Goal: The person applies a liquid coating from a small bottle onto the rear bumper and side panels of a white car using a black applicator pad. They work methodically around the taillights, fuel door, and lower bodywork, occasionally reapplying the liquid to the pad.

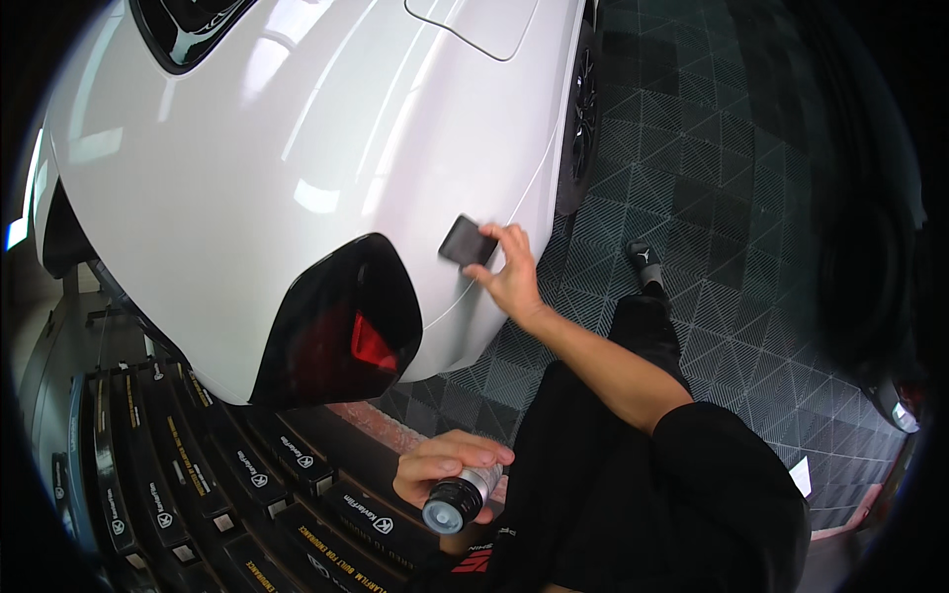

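Black applicator pad (467, 240): pinched at its right side between the thumb and fingers of the right hand (509, 269); it lay over the white rear quarter panel (484, 148), beside the tail lamp; its edges were blurred, and I could not tell whether its whole face touched the paint.
Small bottle (482, 480): gripped in the left hand (447, 460), fingers wrapped over its silvery-grey side; it was tilted, its black neck end toward the wearer, well apart from the bodywork; I could not tell whether the pale disc at its end was a closure.
Panel work: the step in hand looked like rubbing or spreading with the pad across the paint; the next move seemed to call for a flat, even press along the curve, clear of the lamp edge, with the bottle held off the surface.
Tail lamp (341, 331): dark, glossy, with a red patch inside; just left of the pad.
Car beyond: fuel flap (479, 18) above the pad, black-spoked wheel (583, 119) to the right, dark rear window (188, 30) at upper left.
Wearer: black clothing (613, 494); one dark shoe (643, 254) on the grey ribbed floor tiles (702, 227).
Lower left: long black cartons (188, 474) in rows, below the bumper.
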